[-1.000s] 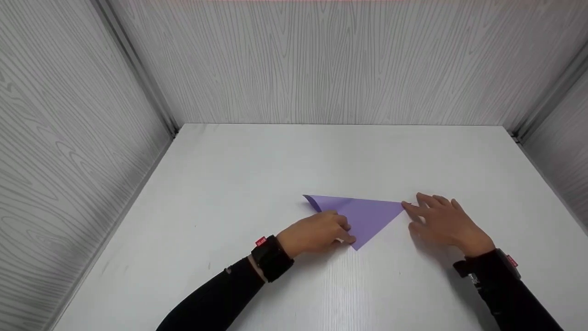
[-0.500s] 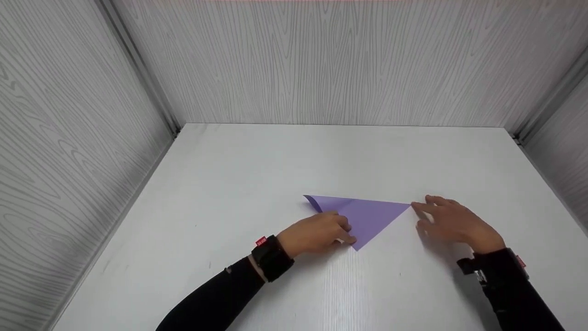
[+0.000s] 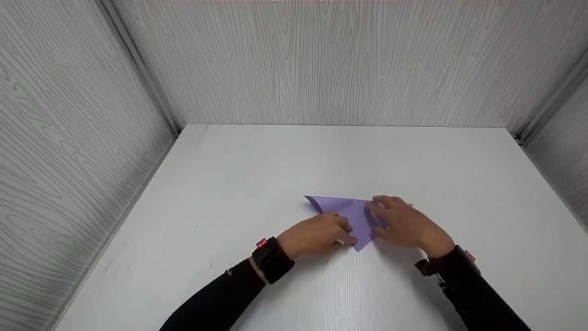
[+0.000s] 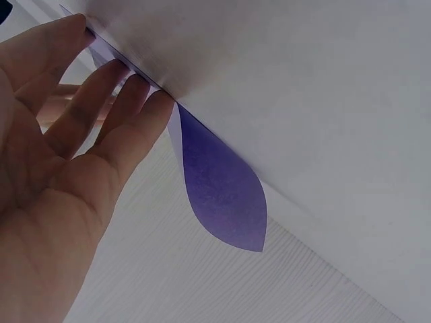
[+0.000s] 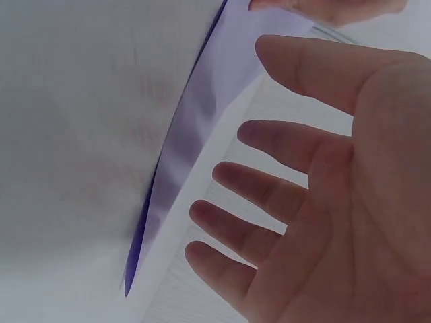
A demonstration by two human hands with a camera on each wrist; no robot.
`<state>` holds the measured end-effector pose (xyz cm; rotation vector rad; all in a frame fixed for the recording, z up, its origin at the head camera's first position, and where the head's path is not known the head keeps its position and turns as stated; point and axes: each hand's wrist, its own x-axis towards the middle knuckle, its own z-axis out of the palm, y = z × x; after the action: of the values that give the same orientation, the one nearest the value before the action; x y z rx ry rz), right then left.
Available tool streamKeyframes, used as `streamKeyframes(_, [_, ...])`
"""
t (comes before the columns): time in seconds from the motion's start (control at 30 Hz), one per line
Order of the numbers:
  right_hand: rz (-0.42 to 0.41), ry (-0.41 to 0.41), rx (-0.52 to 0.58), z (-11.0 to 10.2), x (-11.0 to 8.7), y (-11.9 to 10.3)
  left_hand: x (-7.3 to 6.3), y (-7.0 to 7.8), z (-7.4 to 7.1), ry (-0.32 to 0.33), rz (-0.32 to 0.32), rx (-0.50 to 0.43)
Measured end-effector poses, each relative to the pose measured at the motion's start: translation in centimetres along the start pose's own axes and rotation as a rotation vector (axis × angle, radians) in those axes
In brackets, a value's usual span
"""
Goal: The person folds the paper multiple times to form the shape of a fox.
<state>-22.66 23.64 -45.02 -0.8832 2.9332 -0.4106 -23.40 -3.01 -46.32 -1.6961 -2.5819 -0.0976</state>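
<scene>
A sheet of purple paper (image 3: 359, 219), folded over into a triangle, lies on the white table with one corner pointing at the person. My left hand (image 3: 317, 233) presses its fingertips on the paper's left part near that corner. Beyond those fingers, the left end curls up in a loop, plain in the left wrist view as a rounded purple flap (image 4: 225, 195). My right hand (image 3: 409, 225) hovers over the paper's right part and hides its right corner. In the right wrist view its spread fingers (image 5: 259, 188) stand apart from the sheet, holding nothing.
The white tabletop (image 3: 257, 161) spreads around the paper. Grey wood-grain panels stand at the back (image 3: 294, 64) and along the left (image 3: 69, 138) and right sides.
My right hand first slides right along the far edge to the right corner, then comes back left over the paper. My left hand stays in place.
</scene>
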Motion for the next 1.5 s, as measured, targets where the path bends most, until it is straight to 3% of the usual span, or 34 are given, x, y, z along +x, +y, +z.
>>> streamKeyframes(0.37, [-0.039, 0.002, -0.056, 1.5, 0.6, -0.2, -0.2, 0.0, -0.1, -0.001, 0.000, -0.016])
streamKeyframes(0.67, [-0.056, 0.022, -0.062, 2.0, 0.8, -0.4, -0.2, -1.0, -0.4, -0.049, -0.037, -0.147])
streamKeyframes(0.77, [-0.051, 0.011, -0.053, 2.0, 0.9, -0.3, 0.3, -1.3, -0.3, -0.025, -0.087, -0.105])
streamKeyframes(0.9, [-0.051, 0.010, -0.049, 2.0, 0.8, -0.2, 1.6, -1.7, -0.3, 0.006, -0.187, 0.050])
streamKeyframes(1.07, [-0.053, 0.009, -0.056, 2.1, 0.7, -0.1, 3.4, -1.9, -0.2, -0.034, -0.305, 0.234])
streamKeyframes(1.23, [-0.066, 0.011, -0.075, 2.1, 0.7, -0.2, 4.5, -1.9, 0.0, -0.076, -0.363, 0.258])
streamKeyframes(1.5, [-0.044, 0.002, -0.064, 1.8, 0.6, -0.2, 5.0, -1.7, 0.1, -0.131, -0.409, 0.260])
